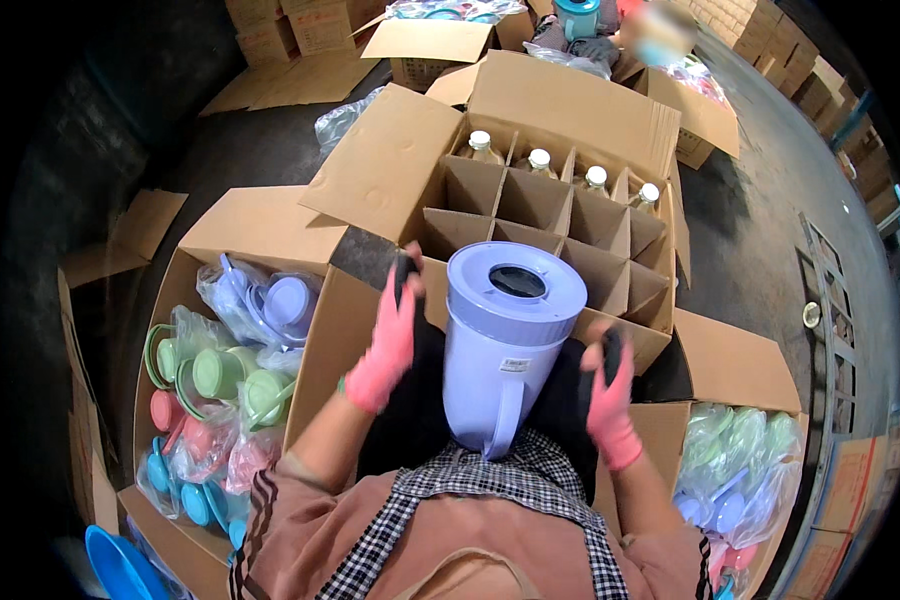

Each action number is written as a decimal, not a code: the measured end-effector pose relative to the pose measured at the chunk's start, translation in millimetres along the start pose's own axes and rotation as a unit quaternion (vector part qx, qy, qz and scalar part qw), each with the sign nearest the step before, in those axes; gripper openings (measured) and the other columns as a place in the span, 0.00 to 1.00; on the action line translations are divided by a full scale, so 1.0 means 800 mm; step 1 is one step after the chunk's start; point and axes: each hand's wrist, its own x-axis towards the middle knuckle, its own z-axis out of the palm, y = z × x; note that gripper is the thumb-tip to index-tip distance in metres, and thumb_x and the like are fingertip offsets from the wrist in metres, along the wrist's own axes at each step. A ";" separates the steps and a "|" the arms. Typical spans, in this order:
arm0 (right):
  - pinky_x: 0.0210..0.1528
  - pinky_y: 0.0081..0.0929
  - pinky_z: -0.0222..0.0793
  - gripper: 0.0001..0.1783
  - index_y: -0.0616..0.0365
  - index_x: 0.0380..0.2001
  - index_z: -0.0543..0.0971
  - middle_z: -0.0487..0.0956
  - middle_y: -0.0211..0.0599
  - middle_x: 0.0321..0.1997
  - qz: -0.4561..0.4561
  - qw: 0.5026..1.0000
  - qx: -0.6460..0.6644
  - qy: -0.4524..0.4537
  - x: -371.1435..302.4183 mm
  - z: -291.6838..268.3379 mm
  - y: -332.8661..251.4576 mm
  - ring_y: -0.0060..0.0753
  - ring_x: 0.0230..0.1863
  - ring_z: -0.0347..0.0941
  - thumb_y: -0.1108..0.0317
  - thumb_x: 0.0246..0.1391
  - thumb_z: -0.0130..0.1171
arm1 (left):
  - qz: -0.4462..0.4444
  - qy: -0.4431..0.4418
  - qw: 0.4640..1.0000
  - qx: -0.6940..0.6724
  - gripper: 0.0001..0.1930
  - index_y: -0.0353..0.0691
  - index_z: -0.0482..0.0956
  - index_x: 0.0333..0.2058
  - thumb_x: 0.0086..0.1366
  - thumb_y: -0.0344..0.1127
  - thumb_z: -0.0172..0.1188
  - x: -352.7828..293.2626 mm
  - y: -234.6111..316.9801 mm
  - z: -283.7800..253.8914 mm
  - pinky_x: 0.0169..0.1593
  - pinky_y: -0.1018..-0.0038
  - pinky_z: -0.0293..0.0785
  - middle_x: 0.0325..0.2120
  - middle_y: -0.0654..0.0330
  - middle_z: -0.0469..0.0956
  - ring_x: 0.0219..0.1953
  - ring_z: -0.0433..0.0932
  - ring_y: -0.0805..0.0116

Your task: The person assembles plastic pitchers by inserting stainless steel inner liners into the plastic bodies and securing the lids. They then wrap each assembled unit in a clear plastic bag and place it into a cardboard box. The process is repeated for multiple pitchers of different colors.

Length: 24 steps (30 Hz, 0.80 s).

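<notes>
A lavender plastic jug (502, 365) sits in my lap between my knees, its handle toward me. A broad collar rings its upper end, and the round hole there looks dark inside. My left hand (385, 345), in a pink glove with black on the fingers, is raised beside the jug, apart from it. On the other side my right hand (608, 400), gloved the same way, also stays off the jug. Both hands look open, though their fingertips are slightly blurred. Just beyond the jug stands a divided carton (570, 90) with bottles (539, 163) with white caps in its far row.
At left, an open carton (315, 385) holds bagged lavender, green, pink and blue plastic parts (217, 372). Another carton (740, 360) at right has similar bagged parts. A blue basin (120, 565) shows at lower left. Farther off, a person (595, 50) is near more cartons.
</notes>
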 end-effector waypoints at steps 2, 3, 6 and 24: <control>0.51 0.29 0.60 0.28 0.62 0.51 0.62 0.70 0.38 0.46 -0.012 0.987 0.158 0.024 0.052 0.023 0.034 0.34 0.47 0.66 0.53 0.54 0.50 | -0.072 0.008 0.995 -0.070 0.30 0.34 0.55 0.55 0.60 0.46 0.47 0.044 -0.020 0.020 0.59 0.69 0.51 0.54 0.53 0.59 0.57 0.56 0.62; 0.51 0.29 0.60 0.30 0.61 0.52 0.60 0.69 0.38 0.46 0.043 0.955 0.293 -0.032 0.081 0.037 0.065 0.33 0.46 0.65 0.51 0.55 0.48 | -0.010 -0.042 0.998 0.049 0.31 0.33 0.54 0.55 0.57 0.44 0.49 0.042 -0.012 0.047 0.59 0.66 0.50 0.55 0.48 0.57 0.58 0.54 0.55; 0.48 0.30 0.61 0.33 0.61 0.50 0.63 0.69 0.38 0.44 0.361 0.800 0.476 -0.056 0.144 0.035 0.175 0.33 0.44 0.65 0.42 0.54 0.44 | 0.266 -0.139 0.814 0.497 0.38 0.32 0.58 0.52 0.44 0.47 0.57 -0.017 0.072 0.113 0.59 0.53 0.45 0.53 0.36 0.53 0.56 0.48 0.32; 0.54 0.27 0.58 0.31 0.60 0.49 0.66 0.68 0.32 0.48 0.100 0.762 0.634 -0.086 0.122 -0.003 -0.034 0.26 0.49 0.64 0.43 0.56 0.40 | 0.396 -0.161 0.828 0.362 0.42 0.36 0.56 0.56 0.46 0.53 0.60 0.000 0.119 0.089 0.59 0.53 0.46 0.57 0.45 0.51 0.60 0.49 0.45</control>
